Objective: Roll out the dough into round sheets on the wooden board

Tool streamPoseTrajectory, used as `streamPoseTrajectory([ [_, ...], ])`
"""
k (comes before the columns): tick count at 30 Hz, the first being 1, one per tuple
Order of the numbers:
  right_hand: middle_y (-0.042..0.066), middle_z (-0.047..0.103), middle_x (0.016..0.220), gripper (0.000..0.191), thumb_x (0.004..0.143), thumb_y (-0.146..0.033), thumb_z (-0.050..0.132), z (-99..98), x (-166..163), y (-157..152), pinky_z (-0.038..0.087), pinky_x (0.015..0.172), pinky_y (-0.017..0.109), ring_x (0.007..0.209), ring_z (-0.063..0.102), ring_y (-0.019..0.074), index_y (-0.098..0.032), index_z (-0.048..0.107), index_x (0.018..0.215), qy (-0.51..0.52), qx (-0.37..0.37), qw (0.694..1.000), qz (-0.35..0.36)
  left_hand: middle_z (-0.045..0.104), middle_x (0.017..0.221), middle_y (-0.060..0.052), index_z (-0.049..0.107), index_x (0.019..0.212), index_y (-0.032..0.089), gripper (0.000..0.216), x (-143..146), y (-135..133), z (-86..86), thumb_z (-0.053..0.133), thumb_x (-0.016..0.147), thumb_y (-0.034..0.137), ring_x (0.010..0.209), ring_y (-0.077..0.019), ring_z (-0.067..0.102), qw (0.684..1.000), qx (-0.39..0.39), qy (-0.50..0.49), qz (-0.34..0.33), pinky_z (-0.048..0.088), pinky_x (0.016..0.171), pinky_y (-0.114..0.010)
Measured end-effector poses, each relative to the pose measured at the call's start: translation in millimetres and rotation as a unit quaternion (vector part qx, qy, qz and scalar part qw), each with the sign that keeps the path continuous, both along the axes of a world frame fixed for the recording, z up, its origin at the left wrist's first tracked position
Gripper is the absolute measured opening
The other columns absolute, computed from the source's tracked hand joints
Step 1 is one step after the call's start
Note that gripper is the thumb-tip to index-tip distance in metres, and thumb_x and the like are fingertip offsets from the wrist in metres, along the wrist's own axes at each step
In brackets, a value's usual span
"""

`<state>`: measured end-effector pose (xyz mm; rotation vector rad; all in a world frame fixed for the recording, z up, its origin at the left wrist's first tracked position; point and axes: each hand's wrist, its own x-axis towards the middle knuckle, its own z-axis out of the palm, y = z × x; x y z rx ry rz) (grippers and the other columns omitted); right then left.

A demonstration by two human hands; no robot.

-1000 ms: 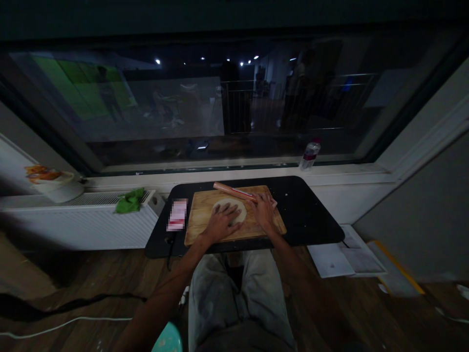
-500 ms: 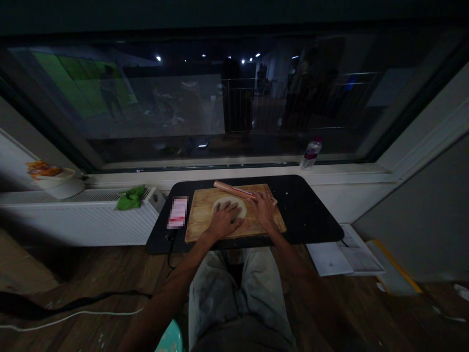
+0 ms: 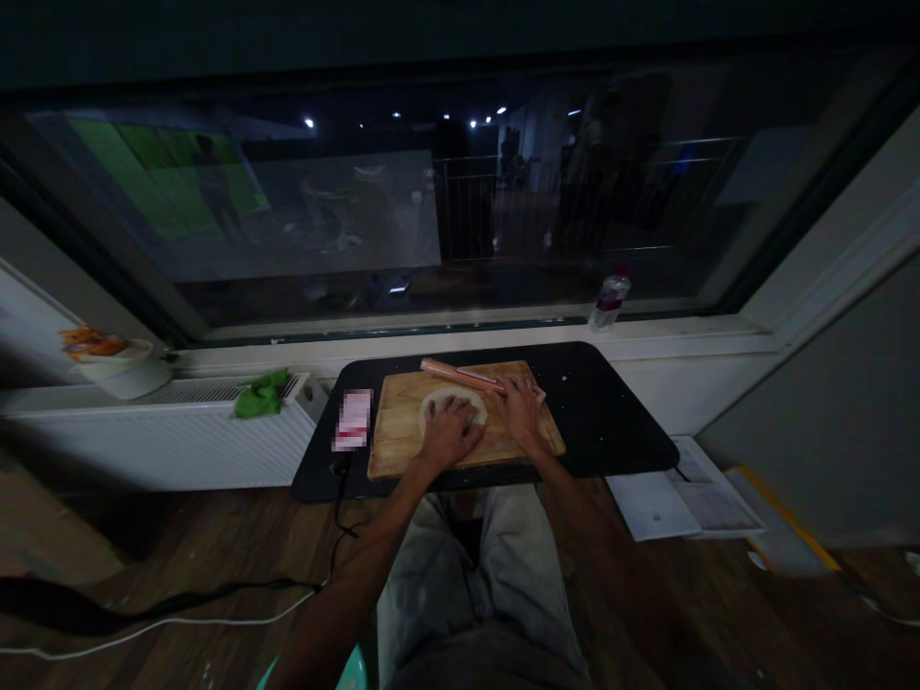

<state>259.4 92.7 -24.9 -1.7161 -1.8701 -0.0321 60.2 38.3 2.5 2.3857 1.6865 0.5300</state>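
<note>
A flat round of pale dough [image 3: 435, 402] lies on a wooden cutting board [image 3: 395, 436] that sits on a black table [image 3: 610, 422]. My left hand [image 3: 450, 431] rests on the dough with its fingers curled down onto it. My right hand [image 3: 518, 410] lies flat on the board beside the dough, fingers spread, its fingertips touching a wooden rolling pin [image 3: 460, 375] that lies along the board's far edge.
A small red and white packet [image 3: 352, 420] lies on the table left of the board. A plastic bottle [image 3: 609, 302] stands on the windowsill. A green cloth [image 3: 260, 394] and a white bowl [image 3: 122, 369] sit on the radiator. Papers [image 3: 682, 503] and cables lie on the floor.
My left hand's fingers have drawn in from flat and spread to curled on the dough. The right hand has stayed by the rolling pin.
</note>
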Motion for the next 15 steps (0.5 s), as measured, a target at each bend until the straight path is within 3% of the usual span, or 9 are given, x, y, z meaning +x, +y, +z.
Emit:
streamPoseTrajectory([
  [7,0.013,0.075,0.136,0.037,0.117,-0.043,0.063,1.1,-1,-2,0.033,0.115,0.048,0.132,0.058,0.0336,-0.029,0.076,0.148,0.008,-0.004,1.000,0.003,0.066,0.166,-0.010,0.063,0.157,0.030,0.051,4,2,-1.6,0.066,0.107,0.043,0.162,-0.0331,0.050,0.999,-0.042,-0.025,0.011,0.021,0.142,-0.070],
  [15,0.013,0.073,0.141,0.037,0.116,-0.047,0.064,0.0,-2,-1,0.033,0.114,0.048,0.135,0.057,0.0345,-0.030,0.077,0.147,0.015,0.003,1.000,-0.006,0.065,0.165,-0.013,0.060,0.161,0.028,0.054,14,3,2.6,0.059,0.111,0.048,0.154,-0.0381,0.057,0.998,-0.029,-0.009,0.054,0.029,0.138,-0.071],
])
